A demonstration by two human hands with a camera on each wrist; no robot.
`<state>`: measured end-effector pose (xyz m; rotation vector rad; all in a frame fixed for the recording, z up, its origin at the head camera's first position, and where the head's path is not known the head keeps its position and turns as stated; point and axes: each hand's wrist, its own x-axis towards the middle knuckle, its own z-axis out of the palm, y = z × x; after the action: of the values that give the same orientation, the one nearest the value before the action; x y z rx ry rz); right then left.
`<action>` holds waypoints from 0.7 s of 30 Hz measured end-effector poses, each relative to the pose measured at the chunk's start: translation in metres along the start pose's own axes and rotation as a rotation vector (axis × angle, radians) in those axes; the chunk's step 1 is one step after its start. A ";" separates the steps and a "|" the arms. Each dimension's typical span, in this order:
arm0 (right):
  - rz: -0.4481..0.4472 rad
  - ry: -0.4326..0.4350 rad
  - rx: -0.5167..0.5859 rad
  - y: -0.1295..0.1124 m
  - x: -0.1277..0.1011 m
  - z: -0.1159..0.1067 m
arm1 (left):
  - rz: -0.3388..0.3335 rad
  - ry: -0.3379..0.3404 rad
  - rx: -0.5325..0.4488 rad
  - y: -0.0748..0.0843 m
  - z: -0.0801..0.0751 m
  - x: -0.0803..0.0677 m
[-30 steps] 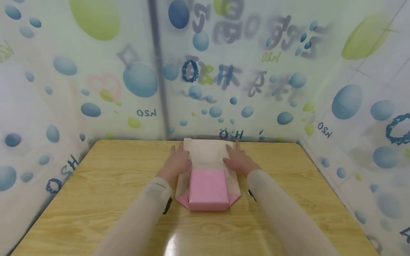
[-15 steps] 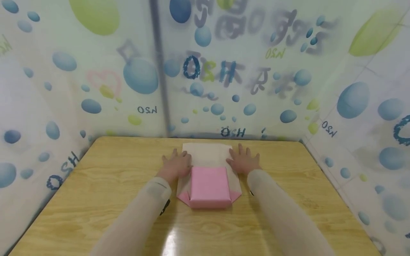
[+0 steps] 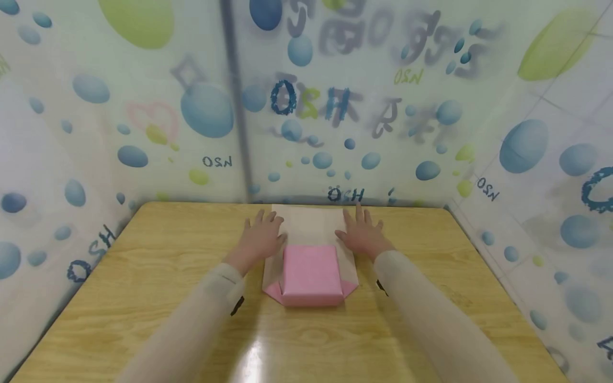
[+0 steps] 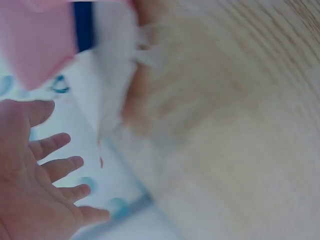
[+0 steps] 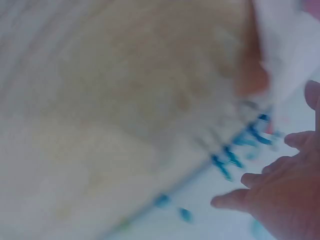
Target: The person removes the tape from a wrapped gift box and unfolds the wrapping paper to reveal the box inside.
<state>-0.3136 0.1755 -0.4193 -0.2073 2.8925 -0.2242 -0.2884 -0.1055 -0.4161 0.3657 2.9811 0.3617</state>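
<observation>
Between both hands: pink package | left hand, right hand flat, fingers spread, holding nothing

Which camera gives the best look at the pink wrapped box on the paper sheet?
The head view: the pink wrapped box lies whole and sharp on the pale paper sheet, between the left hand and the right hand. The left wrist view shows only a blurred pink corner. The right wrist view shows no clear part of it.

Bright, even light; tabletop glare; blurred wrist views
</observation>
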 end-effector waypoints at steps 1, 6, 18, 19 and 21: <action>-0.015 0.002 0.006 -0.004 -0.006 -0.007 | 0.017 0.016 -0.019 0.002 -0.004 -0.004; -0.069 -0.056 0.135 -0.023 -0.036 -0.027 | 0.040 -0.043 -0.267 0.014 -0.019 -0.027; -0.064 -0.079 0.747 -0.048 -0.103 0.002 | -0.010 -0.067 -0.718 0.053 -0.007 -0.076; -0.062 -0.068 0.785 -0.048 -0.105 0.004 | -0.008 -0.053 -0.707 0.055 -0.007 -0.078; -0.067 -0.048 0.835 -0.047 -0.111 0.005 | 0.004 -0.027 -0.673 0.060 -0.009 -0.082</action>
<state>-0.2001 0.1466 -0.3921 -0.1467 2.4802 -1.3536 -0.1972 -0.0717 -0.3858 0.2887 2.6139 1.2825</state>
